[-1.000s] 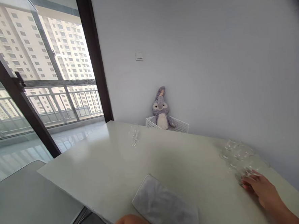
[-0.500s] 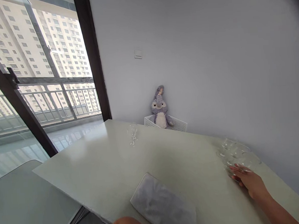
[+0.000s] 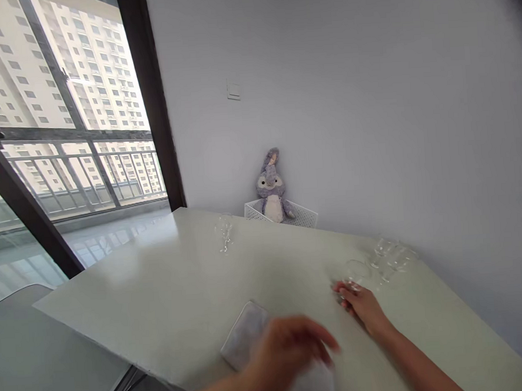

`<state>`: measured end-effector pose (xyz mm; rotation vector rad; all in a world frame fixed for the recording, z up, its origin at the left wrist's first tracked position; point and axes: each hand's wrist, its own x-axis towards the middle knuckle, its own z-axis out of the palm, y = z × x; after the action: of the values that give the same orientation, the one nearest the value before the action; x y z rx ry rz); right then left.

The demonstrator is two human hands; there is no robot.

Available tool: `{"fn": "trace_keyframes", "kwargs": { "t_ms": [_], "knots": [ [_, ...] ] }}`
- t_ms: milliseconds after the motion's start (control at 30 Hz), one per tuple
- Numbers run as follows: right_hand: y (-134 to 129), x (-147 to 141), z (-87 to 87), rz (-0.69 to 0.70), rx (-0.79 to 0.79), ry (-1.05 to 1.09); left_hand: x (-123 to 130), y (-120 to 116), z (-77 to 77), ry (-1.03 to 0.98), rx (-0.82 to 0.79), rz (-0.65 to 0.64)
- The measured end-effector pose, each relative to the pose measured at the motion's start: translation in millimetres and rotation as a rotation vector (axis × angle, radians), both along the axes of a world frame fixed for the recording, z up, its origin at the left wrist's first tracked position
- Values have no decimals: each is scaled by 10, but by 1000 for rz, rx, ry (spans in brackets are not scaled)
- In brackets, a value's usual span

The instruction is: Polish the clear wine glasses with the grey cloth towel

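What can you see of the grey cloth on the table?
The folded grey cloth looks like soft, mottled fabric in a flat rectangular pad. It lies at an angle near the near edge of the pale table. The blurred left hand passes over it, hiding its middle; whether they touch cannot be told.

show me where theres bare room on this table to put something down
Bare tabletop lies left of the grey cloth, below the lone wine glass. Crowded at right: the glass cluster beside the right hand; the left hand hovers over the cloth.
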<state>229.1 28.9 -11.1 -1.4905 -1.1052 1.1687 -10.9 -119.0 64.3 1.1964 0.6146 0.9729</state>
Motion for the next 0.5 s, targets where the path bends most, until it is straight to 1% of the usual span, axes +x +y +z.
{"fn": "trace_keyframes", "kwargs": {
  "t_ms": [33, 67, 100, 133, 167, 233, 333, 433, 500],
  "knots": [
    [13, -171, -5, 50, 4, 14, -70, 188, -18, 25, -2, 109],
    [33, -349, -7, 102, 9, 24, -144, 374, -52, 163, 5, 401],
    [56, -531, -5, 147, 13, 32, -216, 548, -101, 319, 7, 578],
    [81, -716, 2, 183, 24, 35, -284, 708, -164, 450, 9, 678],
    [105, -901, 13, 223, 35, 37, -344, 848, -238, 542, 19, 713],
    [138, -1256, 45, 313, 68, 45, -434, 1069, -400, 644, 29, 736],
    [135, -1698, 91, 473, 112, 88, -507, 1271, -601, 677, 23, 809],
    [85, -1940, 87, 626, 172, 107, -575, 1369, -690, 667, -57, 864],
    [50, -1950, 49, 655, 156, 117, -656, 1398, -696, 670, -92, 882]
  ]
}}
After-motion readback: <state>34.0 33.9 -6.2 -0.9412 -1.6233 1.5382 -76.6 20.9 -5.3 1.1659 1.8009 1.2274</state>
